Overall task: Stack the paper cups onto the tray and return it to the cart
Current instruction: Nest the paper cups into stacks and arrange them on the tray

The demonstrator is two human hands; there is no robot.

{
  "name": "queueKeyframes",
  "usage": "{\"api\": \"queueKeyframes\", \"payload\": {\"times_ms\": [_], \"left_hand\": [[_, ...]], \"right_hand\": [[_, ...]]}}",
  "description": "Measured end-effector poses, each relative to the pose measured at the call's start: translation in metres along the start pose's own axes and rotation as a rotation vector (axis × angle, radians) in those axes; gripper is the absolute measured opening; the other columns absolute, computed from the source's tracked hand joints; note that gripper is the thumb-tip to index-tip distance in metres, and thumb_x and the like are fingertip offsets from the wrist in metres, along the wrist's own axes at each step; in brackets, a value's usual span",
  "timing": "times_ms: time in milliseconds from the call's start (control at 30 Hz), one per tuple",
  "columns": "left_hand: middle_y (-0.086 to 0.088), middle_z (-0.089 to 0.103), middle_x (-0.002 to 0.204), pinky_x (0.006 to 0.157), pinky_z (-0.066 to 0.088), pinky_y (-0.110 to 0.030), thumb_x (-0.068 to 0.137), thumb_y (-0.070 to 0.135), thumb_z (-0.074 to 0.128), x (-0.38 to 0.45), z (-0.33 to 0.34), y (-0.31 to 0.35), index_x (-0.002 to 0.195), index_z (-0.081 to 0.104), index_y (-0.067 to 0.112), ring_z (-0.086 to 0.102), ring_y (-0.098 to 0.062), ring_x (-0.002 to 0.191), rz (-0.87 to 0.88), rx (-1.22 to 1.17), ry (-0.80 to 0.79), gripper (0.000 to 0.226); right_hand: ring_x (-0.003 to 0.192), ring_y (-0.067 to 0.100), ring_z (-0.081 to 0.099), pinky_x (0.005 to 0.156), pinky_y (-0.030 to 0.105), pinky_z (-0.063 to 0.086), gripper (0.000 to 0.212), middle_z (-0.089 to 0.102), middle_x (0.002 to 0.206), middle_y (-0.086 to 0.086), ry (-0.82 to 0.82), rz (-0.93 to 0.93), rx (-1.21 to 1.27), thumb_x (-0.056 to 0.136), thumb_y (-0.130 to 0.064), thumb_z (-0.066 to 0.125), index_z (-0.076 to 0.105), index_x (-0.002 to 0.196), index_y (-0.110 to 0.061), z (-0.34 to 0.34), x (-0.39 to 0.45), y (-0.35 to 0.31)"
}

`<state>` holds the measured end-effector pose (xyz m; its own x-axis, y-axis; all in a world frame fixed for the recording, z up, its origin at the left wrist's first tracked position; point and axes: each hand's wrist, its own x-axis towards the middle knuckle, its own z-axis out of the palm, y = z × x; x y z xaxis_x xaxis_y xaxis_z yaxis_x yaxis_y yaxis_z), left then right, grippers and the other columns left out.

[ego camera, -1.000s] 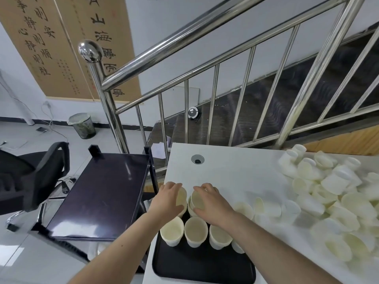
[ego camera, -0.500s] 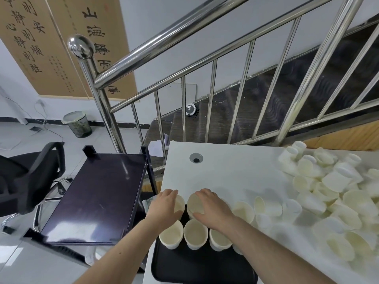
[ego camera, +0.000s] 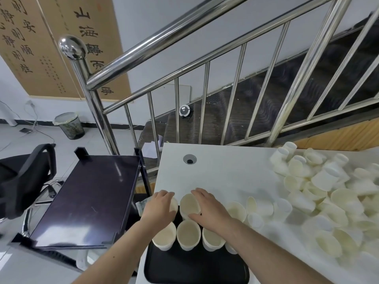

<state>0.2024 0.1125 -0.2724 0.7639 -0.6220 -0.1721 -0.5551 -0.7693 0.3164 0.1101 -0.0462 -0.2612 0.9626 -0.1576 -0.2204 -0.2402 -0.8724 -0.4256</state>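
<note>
Hands work at the far end of a black tray point(ego camera: 194, 269) that sits on the near left corner of a white tabletop point(ego camera: 225, 171). The left hand point(ego camera: 160, 208) curls its fingers around a paper cup point(ego camera: 174, 203) at the tray's far left corner, covering most of it so only a sliver of the rim shows. The right hand point(ego camera: 209, 210) holds a second cup point(ego camera: 189, 204) just beside the first, fingers over the far side of its rim and thumb on the near side; this cup opens upward and tilts slightly toward the camera.

Nearer the camera, a row of upright cups stands on the tray: one at the left point(ego camera: 165, 235), one in the middle point(ego camera: 188, 234) and one at the right point(ego camera: 212, 238), partly under the right wrist. A fourth cup point(ego camera: 230, 248) peeks out below the right forearm at the tray's right edge.

More cups lie loose on the tabletop just right of the hands point(ego camera: 256, 208), some on their sides, and a large jumbled pile of cups point(ego camera: 328, 191) covers the right part of the tabletop.

Left of the tabletop stands a cart point(ego camera: 86, 197) with a dark glossy top shelf, touching or nearly touching the tabletop's edge. A black office chair point(ego camera: 22, 177) is at the far left, a wastebasket point(ego camera: 69, 125) stands by the wall, and a steel stair railing point(ego camera: 184, 42) rises behind the tabletop.
</note>
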Motion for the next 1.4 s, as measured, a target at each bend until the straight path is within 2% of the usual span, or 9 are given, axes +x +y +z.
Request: {"api": "queueKeyframes", "payload": {"times_ms": [133,333,567,867,1100,1400], "left_hand": [[0.004,0.039,0.144,0.104,0.038,-0.032,0.092,0.032,0.056,0.003,-0.008,0.022,0.145,0.034,0.023,0.034,-0.018,0.134,0.05,-0.024,0.08,0.059],[0.006,0.041,0.142,0.103,0.037,-0.03,0.09,0.032,0.056,0.004,-0.005,0.078,0.143,0.036,0.024,0.036,-0.018,0.132,0.164,-0.07,0.107,0.058],[0.008,0.039,0.143,0.104,0.037,-0.028,0.091,0.033,0.054,-0.002,0.023,0.171,0.144,0.035,0.024,0.033,-0.016,0.133,0.234,-0.07,0.047,0.057],[0.005,0.039,0.143,0.106,0.034,-0.027,0.091,0.032,0.055,0.0,0.058,0.265,0.144,0.036,0.021,0.034,-0.017,0.133,0.189,-0.063,0.001,0.057],[0.002,0.04,0.143,0.106,0.035,-0.03,0.09,0.033,0.056,0.01,0.077,0.296,0.142,0.038,0.019,0.039,-0.021,0.131,0.111,-0.038,-0.037,0.057],[0.002,0.039,0.144,0.108,0.028,-0.026,0.09,0.033,0.055,0.059,0.093,0.284,0.142,0.037,0.017,0.038,-0.02,0.131,0.099,0.054,-0.103,0.058]], "right_hand": [[0.141,0.016,0.025,0.108,0.032,0.036,0.067,0.019,0.157,-0.006,0.047,0.019,0.0,0.091,-0.026,0.056,0.025,0.151,-0.022,-0.014,-0.014,0.012],[0.141,0.014,0.023,0.107,0.029,0.036,0.066,0.019,0.156,-0.007,0.095,0.082,-0.007,0.092,-0.021,0.054,0.024,0.151,-0.022,-0.044,-0.054,0.058],[0.138,0.015,0.028,0.106,0.029,0.037,0.065,0.022,0.153,-0.006,0.137,0.15,-0.068,0.094,-0.031,0.056,0.026,0.15,-0.021,-0.078,-0.117,0.147],[0.136,0.017,0.031,0.103,0.032,0.04,0.065,0.025,0.152,-0.006,0.109,0.144,-0.085,0.092,-0.029,0.058,0.028,0.149,-0.021,-0.107,-0.158,0.231],[0.136,0.019,0.031,0.104,0.034,0.04,0.066,0.026,0.152,-0.004,0.047,0.101,-0.096,0.092,-0.028,0.058,0.027,0.15,-0.02,-0.112,-0.159,0.27],[0.136,0.022,0.03,0.101,0.035,0.043,0.066,0.026,0.152,0.001,-0.041,0.132,-0.117,0.091,-0.026,0.058,0.027,0.149,-0.019,-0.092,-0.119,0.287]]}}
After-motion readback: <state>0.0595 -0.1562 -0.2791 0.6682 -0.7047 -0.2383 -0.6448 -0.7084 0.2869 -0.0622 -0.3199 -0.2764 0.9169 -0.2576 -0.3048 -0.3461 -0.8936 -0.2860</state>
